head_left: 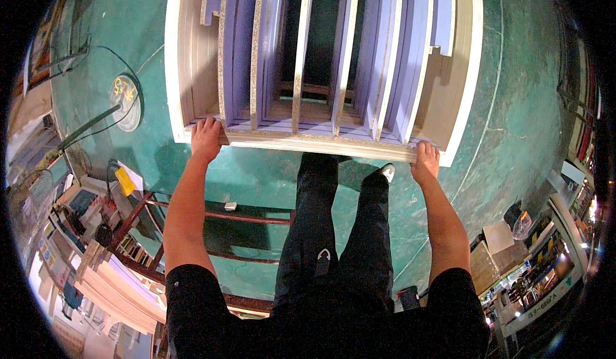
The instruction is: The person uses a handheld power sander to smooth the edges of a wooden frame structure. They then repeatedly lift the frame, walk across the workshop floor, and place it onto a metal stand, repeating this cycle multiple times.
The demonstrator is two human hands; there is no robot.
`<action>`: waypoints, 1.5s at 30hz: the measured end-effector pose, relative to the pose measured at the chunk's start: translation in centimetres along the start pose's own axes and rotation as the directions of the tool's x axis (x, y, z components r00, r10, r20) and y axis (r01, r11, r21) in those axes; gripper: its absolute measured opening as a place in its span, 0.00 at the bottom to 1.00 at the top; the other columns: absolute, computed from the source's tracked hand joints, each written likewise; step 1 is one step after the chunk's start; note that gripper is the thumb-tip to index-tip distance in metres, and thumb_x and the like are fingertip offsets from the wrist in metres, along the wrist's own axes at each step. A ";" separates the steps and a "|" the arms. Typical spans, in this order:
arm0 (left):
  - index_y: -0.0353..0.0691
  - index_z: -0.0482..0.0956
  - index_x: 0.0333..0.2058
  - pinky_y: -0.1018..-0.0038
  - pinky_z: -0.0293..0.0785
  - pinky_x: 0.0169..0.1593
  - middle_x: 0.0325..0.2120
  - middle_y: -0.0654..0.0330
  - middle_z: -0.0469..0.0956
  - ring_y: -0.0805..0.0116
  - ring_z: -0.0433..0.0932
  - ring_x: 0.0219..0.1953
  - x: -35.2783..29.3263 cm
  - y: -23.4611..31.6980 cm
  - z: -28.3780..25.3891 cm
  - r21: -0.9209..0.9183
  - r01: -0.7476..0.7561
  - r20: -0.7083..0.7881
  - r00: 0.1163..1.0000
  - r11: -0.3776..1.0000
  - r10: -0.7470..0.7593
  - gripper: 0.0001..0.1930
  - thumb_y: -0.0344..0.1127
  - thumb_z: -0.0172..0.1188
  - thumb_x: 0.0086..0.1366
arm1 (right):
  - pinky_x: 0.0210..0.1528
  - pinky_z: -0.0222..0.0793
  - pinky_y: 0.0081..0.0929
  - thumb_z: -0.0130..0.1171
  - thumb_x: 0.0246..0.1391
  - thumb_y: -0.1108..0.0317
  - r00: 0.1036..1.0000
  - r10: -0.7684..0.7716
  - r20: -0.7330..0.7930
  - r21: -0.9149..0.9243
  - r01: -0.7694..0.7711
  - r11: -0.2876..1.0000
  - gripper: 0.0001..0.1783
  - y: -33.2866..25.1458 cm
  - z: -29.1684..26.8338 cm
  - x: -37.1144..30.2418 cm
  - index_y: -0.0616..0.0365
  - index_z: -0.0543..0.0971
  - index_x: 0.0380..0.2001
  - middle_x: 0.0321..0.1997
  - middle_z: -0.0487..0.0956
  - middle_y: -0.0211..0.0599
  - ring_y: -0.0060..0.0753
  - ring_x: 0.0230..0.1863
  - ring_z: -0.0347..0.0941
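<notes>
A large cream-coloured wooden cabinet or frame (308, 143) spans the upper middle of the head view, its far end cut off by the picture's top. Inside it, several upright lilac panels (240, 57) with raw pale edges run away from me, side by side. My left hand (206, 139) has its fingers hooked over the near rail at the left corner. Over the same rail, close to the right corner, my right hand (425, 161) is wrapped likewise. Both thumbs are largely hidden. Both arms reach forward, well apart.
Green floor (487, 147) surrounds the cabinet. To the left stands a pole on a round pale base (128, 112) with a dark cable. A dark red metal rack (244, 218) is beside my legs. Stacked boards (119, 291) lie lower left, and a cluttered bench (545, 295) lower right.
</notes>
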State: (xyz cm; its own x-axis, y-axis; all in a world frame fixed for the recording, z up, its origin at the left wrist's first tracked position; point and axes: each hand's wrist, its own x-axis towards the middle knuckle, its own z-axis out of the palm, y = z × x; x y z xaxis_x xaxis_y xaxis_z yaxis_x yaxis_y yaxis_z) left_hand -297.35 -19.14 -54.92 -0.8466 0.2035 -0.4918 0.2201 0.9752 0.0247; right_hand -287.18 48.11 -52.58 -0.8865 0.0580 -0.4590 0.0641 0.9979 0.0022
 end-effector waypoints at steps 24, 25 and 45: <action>0.38 0.76 0.50 0.50 0.54 0.74 0.53 0.55 0.74 0.52 0.69 0.64 1.3 0.1 0.9 0.055 -0.043 0.014 0.999 0.998 0.042 0.24 0.32 0.67 0.52 | 0.67 0.60 0.51 0.67 0.41 0.71 0.986 -0.167 0.005 -0.053 0.167 0.985 0.27 1.6 0.3 1.7 0.54 0.73 0.48 0.50 0.75 0.40 0.47 0.59 0.71; 0.38 0.76 0.50 0.50 0.53 0.75 0.53 0.54 0.74 0.52 0.69 0.64 1.5 0.3 0.8 0.044 -0.051 0.019 0.999 0.998 0.050 0.25 0.32 0.68 0.52 | 0.67 0.60 0.51 0.67 0.41 0.71 0.985 -0.170 -0.003 -0.056 0.170 0.984 0.27 1.8 0.4 1.5 0.54 0.73 0.48 0.50 0.75 0.40 0.48 0.59 0.71; 0.37 0.77 0.47 0.59 0.80 0.45 0.33 0.51 0.85 0.55 0.85 0.36 -6.8 23.2 6.7 -0.295 -0.285 0.137 0.932 0.912 0.335 0.23 0.32 0.71 0.52 | 0.58 0.73 0.56 0.65 0.52 0.52 0.956 -0.176 0.236 0.588 0.003 0.809 0.32 -1.4 4.9 -26.4 0.47 0.74 0.60 0.60 0.77 0.47 0.54 0.61 0.75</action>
State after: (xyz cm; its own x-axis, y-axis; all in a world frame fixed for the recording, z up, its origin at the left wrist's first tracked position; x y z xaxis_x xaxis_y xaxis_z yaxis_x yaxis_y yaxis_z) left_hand -283.25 1.56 -56.85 -0.6491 0.5045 -0.5694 0.2989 0.8574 0.4190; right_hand -261.62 45.04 -44.86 -0.7503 -0.1263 -0.6489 0.3184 0.7911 -0.5222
